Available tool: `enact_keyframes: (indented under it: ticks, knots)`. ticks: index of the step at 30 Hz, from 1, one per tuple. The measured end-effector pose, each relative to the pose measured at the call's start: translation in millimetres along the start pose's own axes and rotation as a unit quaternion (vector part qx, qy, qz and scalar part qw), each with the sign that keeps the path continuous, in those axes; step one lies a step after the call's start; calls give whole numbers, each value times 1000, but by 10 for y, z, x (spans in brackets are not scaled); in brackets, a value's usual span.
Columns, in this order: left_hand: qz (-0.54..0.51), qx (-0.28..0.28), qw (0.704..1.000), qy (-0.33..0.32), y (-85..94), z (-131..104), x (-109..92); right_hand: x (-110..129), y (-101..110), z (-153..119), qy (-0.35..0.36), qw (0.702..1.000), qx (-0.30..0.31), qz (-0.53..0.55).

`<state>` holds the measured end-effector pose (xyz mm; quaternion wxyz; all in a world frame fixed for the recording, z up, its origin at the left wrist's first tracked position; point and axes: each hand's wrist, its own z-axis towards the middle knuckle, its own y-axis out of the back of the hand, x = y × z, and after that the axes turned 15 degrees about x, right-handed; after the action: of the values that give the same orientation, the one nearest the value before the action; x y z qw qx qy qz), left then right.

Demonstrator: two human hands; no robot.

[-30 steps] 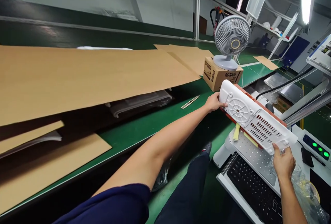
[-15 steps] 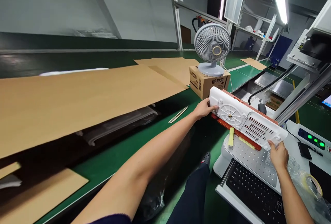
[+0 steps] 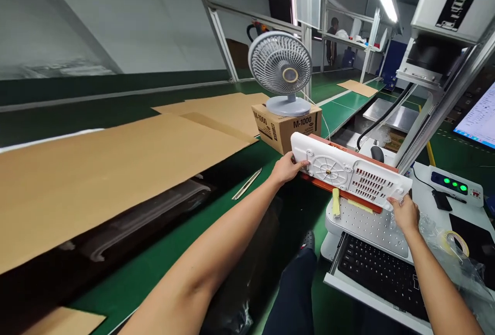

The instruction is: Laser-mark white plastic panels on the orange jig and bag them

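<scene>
A long white plastic panel (image 3: pixel 350 172), with a round ribbed pattern and a block of vent slots, stands tilted on its long side. My left hand (image 3: pixel 286 168) grips its left end, thumb on the front face. At the right end, my right hand (image 3: pixel 406 214) is closed on the panel too, fingers partly hidden behind it. Directly behind and below the panel shows an orange-red holder (image 3: pixel 323 184) above a perforated metal plate (image 3: pixel 365 227). Whether the panel rests on that holder, I cannot tell. A yellow strip (image 3: pixel 336 202) hangs at the holder's front.
Below the plate, a keyboard (image 3: pixel 381 268) lies in a pulled-out drawer. A machine head (image 3: pixel 429 59) overhangs on the right, near a monitor (image 3: pixel 481 113). A fan (image 3: pixel 281 67) stands on a carton (image 3: pixel 284 134). Cardboard sheets (image 3: pixel 127 170) and a knife-like tool (image 3: pixel 246 184) lie left.
The view has turned to the right, bringing more of the monitor and machine head into sight. Both hands keep their grip on the panel, which looks little moved against the holder.
</scene>
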<state>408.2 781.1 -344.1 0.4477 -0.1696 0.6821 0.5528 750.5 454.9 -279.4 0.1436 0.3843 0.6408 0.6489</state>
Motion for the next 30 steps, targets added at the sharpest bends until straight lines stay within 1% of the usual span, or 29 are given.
enact_keyframes:
  ticks: [2, 4, 6, 9, 12, 14, 15, 17, 21, 24, 27, 30]
  knots:
    - [12, -28, 999, -18, 19, -68, -85, 5, 17, -18, -3, 1000, -1, 4]
    - [42, -65, 995, -59, 51, -127, -198, 12, 41, -41, -1, 1000, -8, 8]
    - [90, -81, 988, -100, 96, -157, -339, 21, 65, -63, 4, 1000, -18, 13]
    - [195, -59, 967, -154, 188, -134, -567, 37, 98, -74, 5, 999, -34, 17]
    - [282, 7, 938, -200, 297, -53, -739, 39, 130, -52, 1, 999, -39, 18]
    - [303, 53, 929, -204, 363, 9, -789, 28, 151, -27, 2, 999, -37, 18]
    - [309, 66, 927, -203, 390, 38, -795, 21, 161, -14, 3, 999, -35, 18]
    - [316, 75, 924, -203, 425, 86, -778, 6, 175, 9, 8, 999, -29, 18]
    - [320, 62, 923, -206, 428, 138, -721, -10, 181, 28, 15, 999, -19, 25]
    - [332, 55, 920, -202, 401, 131, -728, -2, 173, 14, 14, 999, -17, 37]
    - [346, 52, 917, -189, 358, 70, -793, 17, 171, -17, 10, 999, -18, 50]
    - [355, 44, 917, -177, 289, -72, -875, 15, 200, -79, 13, 998, -20, 64]
